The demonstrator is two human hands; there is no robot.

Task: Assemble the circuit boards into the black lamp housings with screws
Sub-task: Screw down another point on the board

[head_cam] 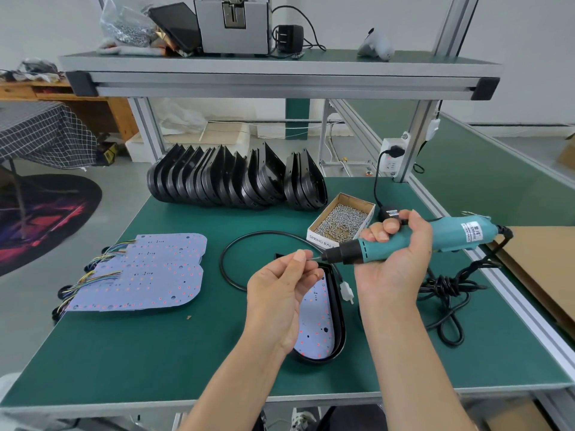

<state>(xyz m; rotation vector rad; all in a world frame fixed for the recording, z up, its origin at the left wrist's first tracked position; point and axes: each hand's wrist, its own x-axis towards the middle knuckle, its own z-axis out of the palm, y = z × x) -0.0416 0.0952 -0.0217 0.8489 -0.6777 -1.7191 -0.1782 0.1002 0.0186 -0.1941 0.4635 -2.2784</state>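
My right hand (395, 253) grips a teal electric screwdriver (413, 241), held level with its bit pointing left. My left hand (280, 284) pinches something tiny, probably a screw, right at the bit tip. Beneath both hands lies a black lamp housing (337, 331) with a pale blue circuit board (315, 325) seated inside it; a cable with a white connector (346, 290) runs from it. A cardboard box of screws (342, 220) stands just behind the screwdriver. Loose circuit boards (146, 272) with coloured wires are stacked at the left. A row of black housings (230, 178) stands at the back.
The green mat (155, 343) ends at an aluminium rail on the right, beyond which lies a cardboard sheet (541, 265). The screwdriver's black cord (448, 290) is coiled at the right. An overhead shelf (280, 79) crosses above. A power strip (393, 157) hangs on the rear post.
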